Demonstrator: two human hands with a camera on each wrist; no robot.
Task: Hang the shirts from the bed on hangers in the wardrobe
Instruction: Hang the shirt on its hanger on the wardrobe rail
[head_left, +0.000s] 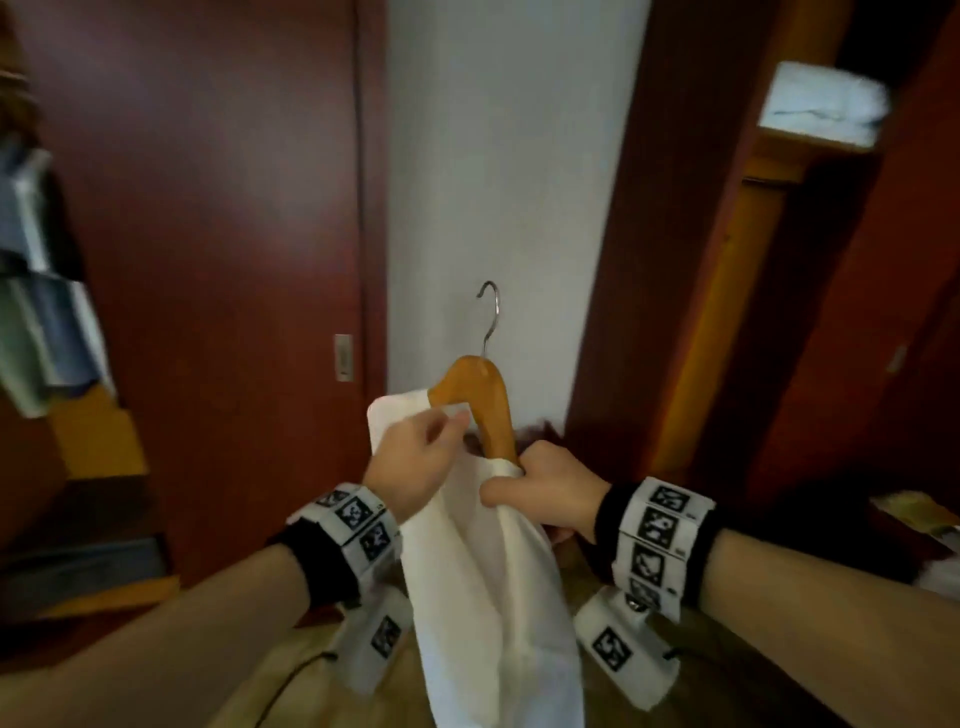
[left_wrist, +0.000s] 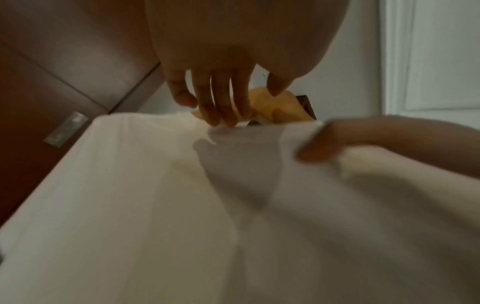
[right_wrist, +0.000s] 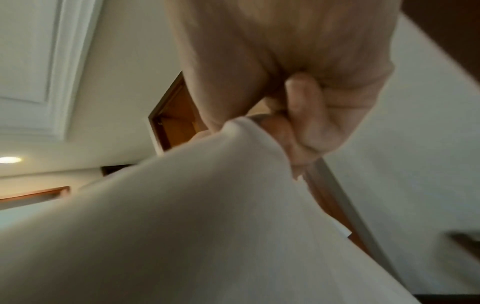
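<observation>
Dark red wardrobe doors (head_left: 208, 208) behind; the white shirt (head_left: 483, 587) is pinched by the left hand (head_left: 415, 462), gripped onto the wooden hanger (head_left: 480, 400) by the right hand (head_left: 550, 488). Threading half done; hanging remains.

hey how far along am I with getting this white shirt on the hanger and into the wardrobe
Done: one arm of the wooden hanger is already inside the white shirt. In hand: your right hand grips the shirt bunched over the hanger's other arm while your left hand pinches the fabric by the neck. Left: straighten the shirt on the hanger, then hook it in the wardrobe; its metal hook hangs on nothing yet.
</observation>
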